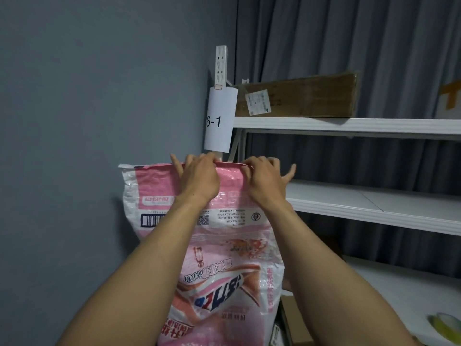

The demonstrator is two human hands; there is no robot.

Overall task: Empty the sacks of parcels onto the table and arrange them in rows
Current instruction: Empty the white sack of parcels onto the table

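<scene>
Mid-dump I reckon: left hand (199, 178) and right hand (264, 181) curl fingers over the top edge of the upturned pink sack (224, 245), held high beside the shelves (349, 126), so next it wants a shake.

A pink and white sack (224, 245) is being held up by its top edge. That edge is being gripped by the left hand (199, 178) and the right hand (264, 181), close side by side. The words on the sack are being shown upside down. Just above the sack, a white paper sign (220, 121) marked 6-1 is being hung on a post. White shelves (349, 126) are being seen to the right of the sack, and a long brown box (299, 96) is being kept on the top one. Brown cardboard parcels (296, 318) are being partly hidden by the sack's lower right side.
</scene>
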